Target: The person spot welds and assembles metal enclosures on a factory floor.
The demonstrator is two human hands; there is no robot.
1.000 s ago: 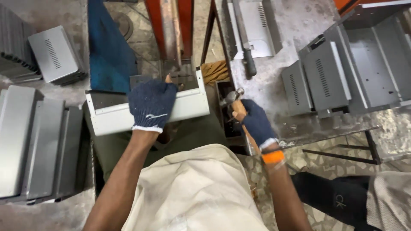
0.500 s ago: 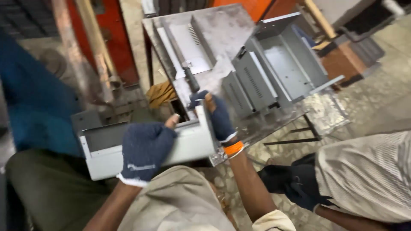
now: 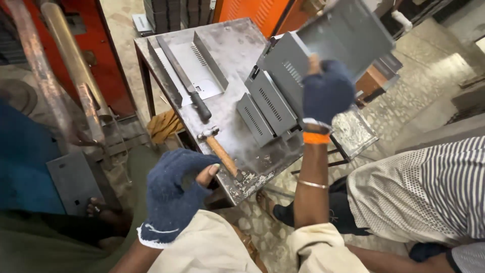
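My right hand [image 3: 328, 93], in a dark blue glove with an orange cuff, is shut on the edge of a grey sheet-metal panel [image 3: 348, 35] tilted up above the steel table [image 3: 237, 45]. Under it lies a stack of grey vented panels [image 3: 270, 103]. My left hand [image 3: 174, 197], also gloved, hovers loosely curled and empty off the table's near corner. A wooden-handled hammer [image 3: 220, 149] lies on the table just beyond that hand.
A bent sheet-metal tray [image 3: 199, 71] with a long black-handled bar [image 3: 187, 83] on it lies at the table's far side. A person in a striped shirt [image 3: 419, 192] sits at the right, one sandalled foot [image 3: 262, 202] under the table. Rusty pipes [image 3: 76, 71] stand at the left.
My view swung right to the table. The pale box both hands held is out of sight. My right hand has reached to the panel stack and lifted a grey panel.
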